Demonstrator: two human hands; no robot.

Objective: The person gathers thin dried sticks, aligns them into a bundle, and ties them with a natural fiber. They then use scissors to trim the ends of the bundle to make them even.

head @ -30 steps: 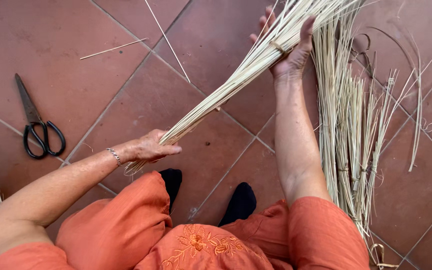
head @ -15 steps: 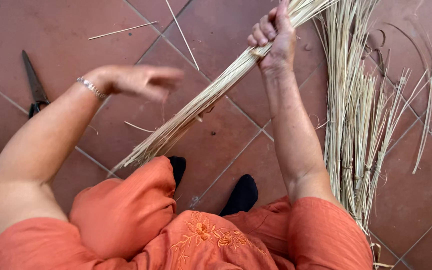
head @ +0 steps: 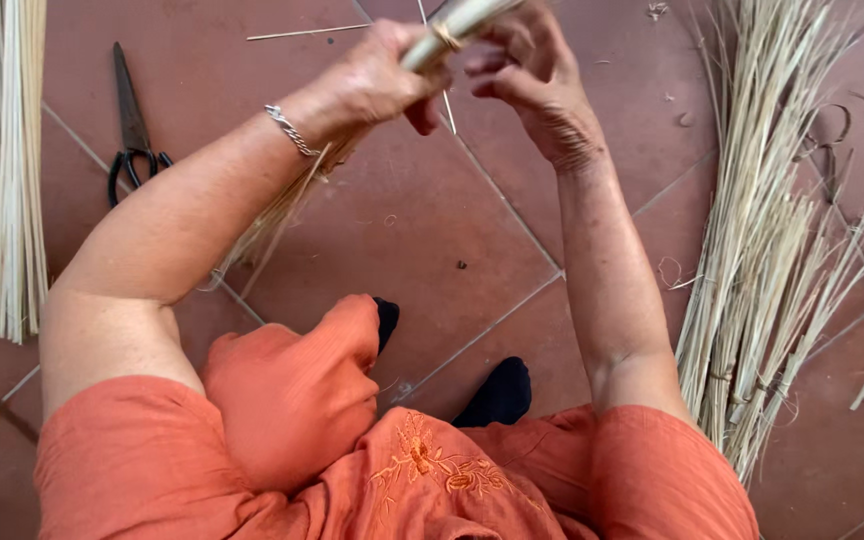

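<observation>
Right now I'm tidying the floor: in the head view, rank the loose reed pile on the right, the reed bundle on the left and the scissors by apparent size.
1. Loose reed pile, largest.
2. Reed bundle.
3. Scissors, smallest.

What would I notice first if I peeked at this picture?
Probably the two hands up at the top: the left hand grips a bundle of pale straw stalks, and the right hand is fingering it just beside. Next, the big loose heap of straw on the red tile floor at the right, and the black scissors lying at the upper left.
</observation>
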